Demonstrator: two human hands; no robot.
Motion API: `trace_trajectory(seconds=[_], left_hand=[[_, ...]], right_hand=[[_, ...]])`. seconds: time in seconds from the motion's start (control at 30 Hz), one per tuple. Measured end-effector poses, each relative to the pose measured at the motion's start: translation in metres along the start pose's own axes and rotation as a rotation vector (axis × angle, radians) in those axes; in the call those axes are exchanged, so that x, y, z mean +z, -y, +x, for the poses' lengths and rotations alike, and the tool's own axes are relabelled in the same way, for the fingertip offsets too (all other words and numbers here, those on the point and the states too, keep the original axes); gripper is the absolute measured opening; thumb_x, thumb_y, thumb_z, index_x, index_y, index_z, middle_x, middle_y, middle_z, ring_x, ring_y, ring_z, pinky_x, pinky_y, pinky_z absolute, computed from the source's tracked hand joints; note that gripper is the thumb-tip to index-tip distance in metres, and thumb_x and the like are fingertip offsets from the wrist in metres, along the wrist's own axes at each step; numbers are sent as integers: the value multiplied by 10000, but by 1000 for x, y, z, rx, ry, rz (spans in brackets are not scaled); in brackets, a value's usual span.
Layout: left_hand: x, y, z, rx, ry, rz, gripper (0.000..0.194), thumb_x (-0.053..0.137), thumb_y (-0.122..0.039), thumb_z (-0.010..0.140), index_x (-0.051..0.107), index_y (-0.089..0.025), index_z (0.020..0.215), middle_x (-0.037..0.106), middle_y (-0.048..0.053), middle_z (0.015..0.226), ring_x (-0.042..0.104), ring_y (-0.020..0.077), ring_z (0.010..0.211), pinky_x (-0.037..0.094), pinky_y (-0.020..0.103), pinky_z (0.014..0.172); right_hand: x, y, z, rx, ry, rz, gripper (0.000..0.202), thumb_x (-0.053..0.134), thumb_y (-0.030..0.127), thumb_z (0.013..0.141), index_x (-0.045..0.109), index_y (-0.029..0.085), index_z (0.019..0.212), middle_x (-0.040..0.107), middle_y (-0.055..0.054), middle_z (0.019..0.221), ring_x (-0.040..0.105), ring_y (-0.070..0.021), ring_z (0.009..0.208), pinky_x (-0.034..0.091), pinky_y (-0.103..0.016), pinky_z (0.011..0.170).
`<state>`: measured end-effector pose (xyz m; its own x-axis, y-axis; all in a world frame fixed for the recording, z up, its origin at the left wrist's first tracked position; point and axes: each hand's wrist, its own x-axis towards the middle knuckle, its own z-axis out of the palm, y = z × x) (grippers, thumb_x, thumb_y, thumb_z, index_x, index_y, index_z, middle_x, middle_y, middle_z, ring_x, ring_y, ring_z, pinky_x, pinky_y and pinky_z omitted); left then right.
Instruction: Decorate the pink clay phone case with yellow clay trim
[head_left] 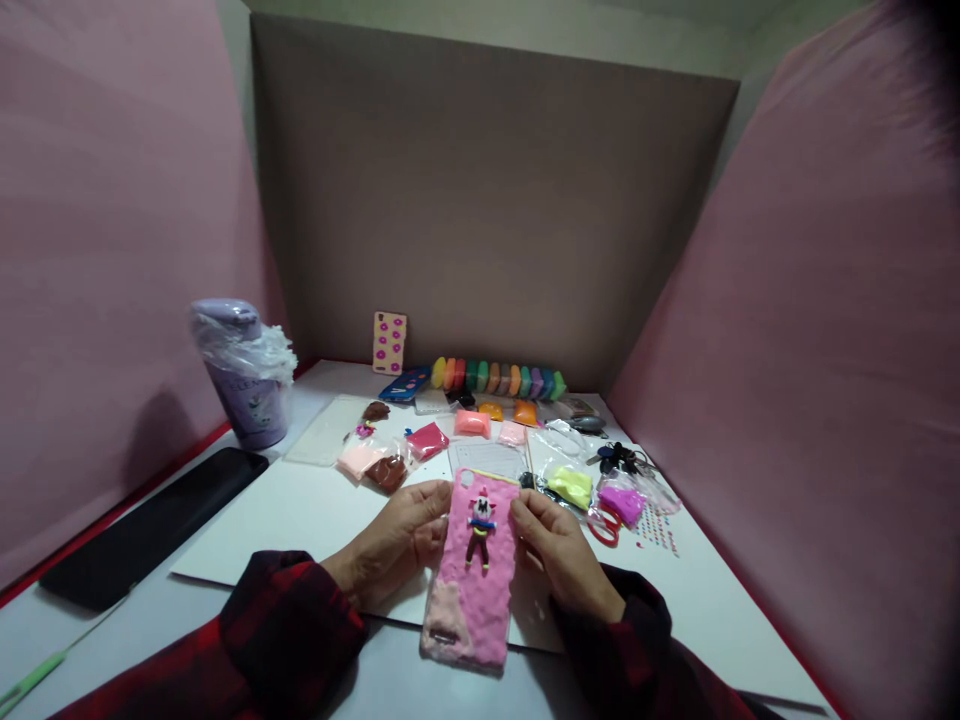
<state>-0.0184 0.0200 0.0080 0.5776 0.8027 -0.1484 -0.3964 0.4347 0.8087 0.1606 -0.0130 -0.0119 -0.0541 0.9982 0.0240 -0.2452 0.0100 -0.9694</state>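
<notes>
Between my two hands is a phone case (491, 600) covered in bumpy pink clay, with a paler patch at its lower left. A small clay figure (481, 530) with brown legs and a blue band sits on its upper half. My left hand (401, 535) pinches the case by its upper left edge. On the opposite edge, the thumb and fingers of my right hand (562, 550) are closed on it. The case is tilted toward me over the front edge of the white board (292, 535).
Clay packets, such as a yellow one (570, 487), lie beyond my hands. Red-handled scissors (604, 525) and keys (622, 458) are at right. Behind stand a row of coloured clay (495, 378) and a patterned case (390, 343). A purple tumbler (247, 390) and black tray (157, 525) are left.
</notes>
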Motion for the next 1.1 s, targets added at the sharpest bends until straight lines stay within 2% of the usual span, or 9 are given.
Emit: trace_trajectory(seconds=[0.07,0.13,0.3,0.5,0.67,0.93,1.1], left_hand=[[1,4,-2,-17,81,23,224,622,-305,813,637,-99,899,644,102,810,616,151,727,480,275,709],[1,7,-2,-16,107,21,198,616,-282,818,633,-93,873,653,112,802,621,160,727,475,281,714],[0,6,-1,-20,84,13,206,604,-280,825,634,-78,851,664,127,815,624,164,722,467,269,689],[0,8,1,-2,79,30,203,632,-274,806,640,-70,801,666,126,777,618,159,692,458,271,689],[-2,12,2,18,91,44,222,633,-307,803,635,-87,772,652,100,758,605,156,693,444,271,693],[-5,16,1,18,77,80,251,664,-330,774,644,-87,835,626,79,705,612,188,720,442,295,697],[-3,14,-1,7,104,70,228,630,-319,803,643,-103,875,656,107,805,609,171,722,445,288,703]], right_hand=[[-3,-3,1,-7,-14,68,301,673,436,743,541,165,741,430,62,568,349,-61,458,279,-185,438],[-5,-7,3,2,-6,140,311,676,434,745,523,165,709,430,61,558,349,-61,463,290,-190,454],[-8,-13,5,-15,-31,158,388,670,466,747,462,166,615,391,72,490,305,-52,433,242,-190,431],[-9,-13,4,-34,-33,124,377,644,468,773,469,166,631,401,71,486,306,-49,419,217,-195,419],[-8,-12,6,-25,-25,187,376,670,448,756,459,167,624,392,76,478,293,-46,419,217,-193,422],[-12,-14,8,-45,-44,180,373,658,434,774,456,164,613,394,71,480,297,-47,418,218,-193,413],[-11,-14,7,-26,-11,229,390,672,443,754,438,171,602,379,77,476,284,-44,410,214,-193,412]])
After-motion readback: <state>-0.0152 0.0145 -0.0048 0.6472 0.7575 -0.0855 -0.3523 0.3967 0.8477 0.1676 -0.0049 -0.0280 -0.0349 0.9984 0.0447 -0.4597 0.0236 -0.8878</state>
